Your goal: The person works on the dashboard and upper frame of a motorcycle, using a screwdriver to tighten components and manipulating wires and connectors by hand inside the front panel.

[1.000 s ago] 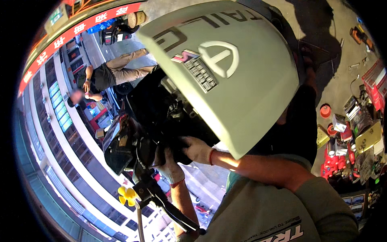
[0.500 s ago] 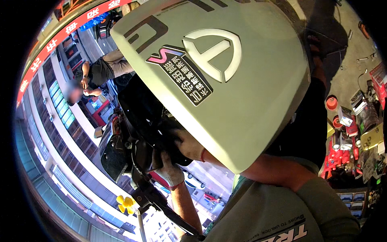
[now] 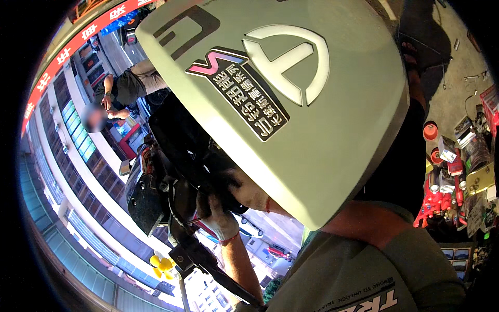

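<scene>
A large pale green scooter body panel with a white emblem and a dark badge fills the upper middle. Beyond its lower left edge is the black scooter front, with dark plastic parts and cables. My left hand, in a pale work glove with a red cuff, has its fingers bent around a black part under the scooter front. Just above it my right hand, gloved and dark-stained, reaches from beneath the panel to the same black parts. Its fingertips are in shadow, and what they touch is hidden.
A black handlebar runs down beside my left forearm, near a yellow fan-shaped ornament. Red tools, boxes and orange cups lie on the floor at right. Another person stands at upper left, beneath a red banner.
The green panel has shifted slightly right and down in view. My right hand sits a little lower, with more of its back and fingers showing. The left hand stays at the black parts.
</scene>
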`<state>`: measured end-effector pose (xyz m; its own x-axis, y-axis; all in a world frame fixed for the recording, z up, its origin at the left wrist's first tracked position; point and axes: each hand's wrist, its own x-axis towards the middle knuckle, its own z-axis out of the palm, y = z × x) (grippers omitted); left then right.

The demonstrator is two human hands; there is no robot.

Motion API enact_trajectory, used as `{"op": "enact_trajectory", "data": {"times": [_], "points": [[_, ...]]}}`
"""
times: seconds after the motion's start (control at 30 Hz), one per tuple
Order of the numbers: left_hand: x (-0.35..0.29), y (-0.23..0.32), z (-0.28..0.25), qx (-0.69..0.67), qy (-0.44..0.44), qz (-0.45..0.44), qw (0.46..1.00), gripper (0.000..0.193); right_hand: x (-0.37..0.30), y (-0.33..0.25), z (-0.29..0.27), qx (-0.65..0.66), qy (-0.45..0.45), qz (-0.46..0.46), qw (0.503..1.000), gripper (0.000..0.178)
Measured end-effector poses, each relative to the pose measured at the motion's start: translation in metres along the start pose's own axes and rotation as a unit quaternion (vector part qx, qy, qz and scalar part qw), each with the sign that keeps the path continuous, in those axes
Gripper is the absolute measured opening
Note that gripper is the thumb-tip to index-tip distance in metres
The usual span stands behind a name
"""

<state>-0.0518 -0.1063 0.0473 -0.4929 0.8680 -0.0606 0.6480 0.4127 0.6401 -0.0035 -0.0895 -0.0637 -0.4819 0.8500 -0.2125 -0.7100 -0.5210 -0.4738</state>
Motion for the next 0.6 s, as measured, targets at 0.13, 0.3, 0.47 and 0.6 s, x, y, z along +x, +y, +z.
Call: {"op": "enact_trajectory", "data": {"times": [0.13,0.3,0.47,0.6], "points": [[0.0,0.007,0.008,-0.007,-0.005,0.016,1.0,0.043,0.001,-0.001,-0.002,0.012,-0.002,0.002,1.0,0.034],[-0.001,-0.001,0.0,-0.026,-0.001,-0.001,1.0,0.042,0.004,-0.001,-0.006,0.027,-0.011,0.002,1.0,0.034],[-0.004,0.0,0.003,-0.045,0.006,0.014,0.999,0.039,0.004,0.004,-0.007,0.067,-0.036,0.015,0.997,0.033],[-0.005,0.009,0.009,-0.048,-0.005,0.063,0.997,0.038,0.009,0.014,-0.004,0.184,-0.062,0.059,0.979,0.033]]}}
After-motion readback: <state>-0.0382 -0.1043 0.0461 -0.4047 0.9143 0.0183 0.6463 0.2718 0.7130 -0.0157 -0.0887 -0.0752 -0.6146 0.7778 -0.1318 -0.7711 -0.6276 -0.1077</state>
